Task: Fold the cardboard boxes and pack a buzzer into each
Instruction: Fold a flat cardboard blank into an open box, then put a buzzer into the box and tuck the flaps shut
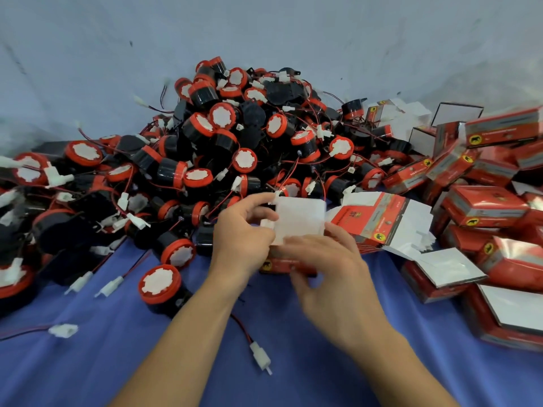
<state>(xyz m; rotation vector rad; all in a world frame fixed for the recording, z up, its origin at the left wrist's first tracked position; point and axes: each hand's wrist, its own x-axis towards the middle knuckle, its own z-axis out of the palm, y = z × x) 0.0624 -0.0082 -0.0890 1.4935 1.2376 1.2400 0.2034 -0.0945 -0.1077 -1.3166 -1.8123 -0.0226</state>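
The left hand [244, 230] has a narrow grip: thumb and curled fingers pinch the left edge of the small red carton [280, 265], up by its raised white flap [299, 220]. The right hand [326, 261] is blurred. Its fingers curl over the carton's near right side and seem to hold it, though exactly where they touch cannot be made out. The carton sits between both hands, low over the blue cloth [88, 362] covering the bench.

It looks like thin, light printed card. The panels should be stiff enough to hold a crease, but they would probably dent or tear at the tabs if squeezed. The glossy faces are likely slick, so it seems safer to hold it by the edges and corners and press the flaps along their scored lines.

Just right of the hands lies a stack of flat cartons [379, 218], with made-up boxes [484, 205] beyond. Behind is the heap of buzzers [235, 136], and a loose buzzer [160, 284] lies near the left forearm. These look like hard, fairly dense plastic trailing thin wires that could snag, so the round body is the better place to take hold.
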